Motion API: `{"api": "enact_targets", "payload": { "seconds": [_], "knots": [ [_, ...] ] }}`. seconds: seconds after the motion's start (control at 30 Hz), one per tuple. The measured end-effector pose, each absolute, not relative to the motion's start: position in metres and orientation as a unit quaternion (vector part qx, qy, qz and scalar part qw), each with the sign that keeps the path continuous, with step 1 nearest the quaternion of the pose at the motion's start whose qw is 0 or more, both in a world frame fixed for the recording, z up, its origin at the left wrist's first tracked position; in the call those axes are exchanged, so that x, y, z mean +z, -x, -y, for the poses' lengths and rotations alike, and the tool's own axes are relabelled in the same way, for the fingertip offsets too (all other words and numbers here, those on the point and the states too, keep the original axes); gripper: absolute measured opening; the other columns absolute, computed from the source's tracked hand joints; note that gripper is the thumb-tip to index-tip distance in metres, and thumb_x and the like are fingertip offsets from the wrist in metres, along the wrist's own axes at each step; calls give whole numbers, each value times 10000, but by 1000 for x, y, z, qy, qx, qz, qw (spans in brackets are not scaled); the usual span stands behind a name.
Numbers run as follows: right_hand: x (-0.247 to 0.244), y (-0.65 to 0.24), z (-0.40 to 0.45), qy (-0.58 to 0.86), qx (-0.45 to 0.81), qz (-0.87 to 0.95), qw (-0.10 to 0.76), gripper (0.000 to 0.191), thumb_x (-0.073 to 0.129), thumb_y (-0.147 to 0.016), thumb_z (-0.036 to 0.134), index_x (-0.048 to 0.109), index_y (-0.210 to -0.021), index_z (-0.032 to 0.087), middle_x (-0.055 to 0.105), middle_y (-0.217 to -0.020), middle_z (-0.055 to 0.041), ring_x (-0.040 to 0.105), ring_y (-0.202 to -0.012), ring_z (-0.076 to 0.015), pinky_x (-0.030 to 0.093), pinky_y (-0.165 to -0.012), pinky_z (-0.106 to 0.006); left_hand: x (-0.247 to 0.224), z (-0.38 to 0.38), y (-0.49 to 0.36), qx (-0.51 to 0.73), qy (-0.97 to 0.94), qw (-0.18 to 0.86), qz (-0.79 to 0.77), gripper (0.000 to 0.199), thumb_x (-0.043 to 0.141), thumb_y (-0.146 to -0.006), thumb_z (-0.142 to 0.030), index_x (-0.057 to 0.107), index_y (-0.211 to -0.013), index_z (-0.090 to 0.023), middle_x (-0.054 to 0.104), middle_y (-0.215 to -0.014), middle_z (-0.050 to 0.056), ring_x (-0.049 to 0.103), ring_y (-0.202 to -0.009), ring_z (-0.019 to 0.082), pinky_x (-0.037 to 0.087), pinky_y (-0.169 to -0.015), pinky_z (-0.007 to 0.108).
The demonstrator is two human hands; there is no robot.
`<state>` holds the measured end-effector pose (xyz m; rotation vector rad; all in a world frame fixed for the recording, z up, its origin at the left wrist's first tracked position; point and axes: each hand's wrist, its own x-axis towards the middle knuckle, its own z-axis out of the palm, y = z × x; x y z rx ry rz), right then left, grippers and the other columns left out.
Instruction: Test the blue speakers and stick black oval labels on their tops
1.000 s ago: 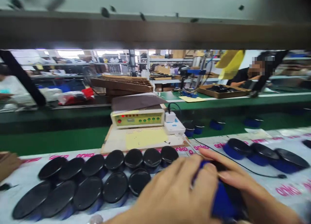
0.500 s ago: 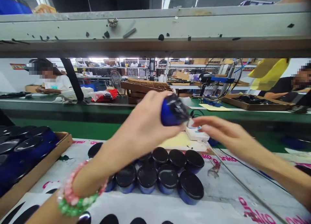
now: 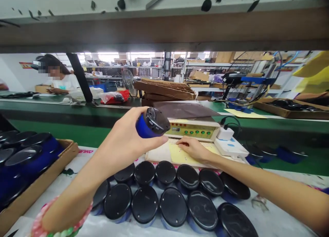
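Note:
In my left hand (image 3: pixel 123 144), fingers and thumb clasp a round device (image 3: pixel 147 125) with a deep blue body and a glossy black face. Small white lettering, seemingly OFF and ON, shows on that face, which is tilted to the right. Beyond and to the right, my right hand (image 3: pixel 194 148) rests low over a pale perforated board (image 3: pixel 164 153) partly covered in yellow sheet. Its fingers are curled together, and whatever is between the fingertips is hidden. Behind the board stands a tester box (image 3: pixel 197 131) with green buttons and red lights.
Several blue cups with black tops (image 3: pixel 173 206) stand in rows on the white printed sheet below my hands. A cardboard tray (image 3: pixel 69 148) of similar pieces lies left. A white power adapter (image 3: pixel 231 146) with cables sits right. A shelf beam (image 3: pixel 164 28) crosses overhead; a person (image 3: pixel 64 81) sits beyond.
My right hand has come away from near the device and down to the perforated board. My left hand still holds the device, now with its black face turned more toward me. The view has shifted.

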<state>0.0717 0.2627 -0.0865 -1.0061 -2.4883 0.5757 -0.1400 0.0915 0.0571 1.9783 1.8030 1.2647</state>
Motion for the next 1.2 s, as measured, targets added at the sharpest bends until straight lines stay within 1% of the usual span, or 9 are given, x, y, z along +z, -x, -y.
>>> {"api": "enact_targets", "payload": {
  "seconds": [0.17,0.37,0.5,0.6,0.77,1.2],
  "knots": [
    [-85,-72,-260,371,205,884,195,188,544,-916,307,620,-992,152,634,-1032,-51,608,-928,-176,497,-831,-395,51,-97,137,412,-680,89,-600,550,746,-658,-460,554,-1128,-249,647,-1061,16,639,-920,233,502,-807,346],
    [-86,-71,-258,386,229,872,196,200,543,-917,316,617,-990,146,639,-998,-44,619,-876,-165,512,-790,-374,50,-98,137,413,-683,96,-594,523,741,-667,-449,552,-1114,-255,643,-1060,5,635,-922,222,493,-809,341],
    [-89,-71,-259,390,240,866,201,204,543,-917,318,616,-1002,148,636,-1016,-47,616,-894,-170,510,-802,-380,51,-96,136,409,-687,101,-592,536,739,-668,-458,552,-1124,-246,638,-1065,7,627,-927,214,486,-794,317],
    [-91,-72,-262,392,248,862,203,211,542,-917,321,611,-1017,148,634,-1019,-48,617,-884,-168,514,-789,-375,51,-97,135,401,-688,102,-596,561,738,-662,-474,549,-1134,-237,628,-1089,11,611,-959,215,474,-818,318],
    [-93,-73,-264,387,262,860,207,223,547,-914,321,605,-1037,144,631,-1024,-49,620,-880,-171,520,-775,-372,50,-99,134,399,-685,108,-599,563,760,-639,-452,554,-1121,-248,625,-1085,-6,605,-958,204,471,-825,315],
    [-96,-75,-265,374,244,867,220,219,546,-915,322,606,-1034,149,629,-1031,-52,615,-891,-171,513,-790,-380,52,-97,134,403,-689,110,-592,561,759,-637,-457,555,-1118,-252,624,-1079,-17,603,-947,184,469,-815,289]
  ]
}}
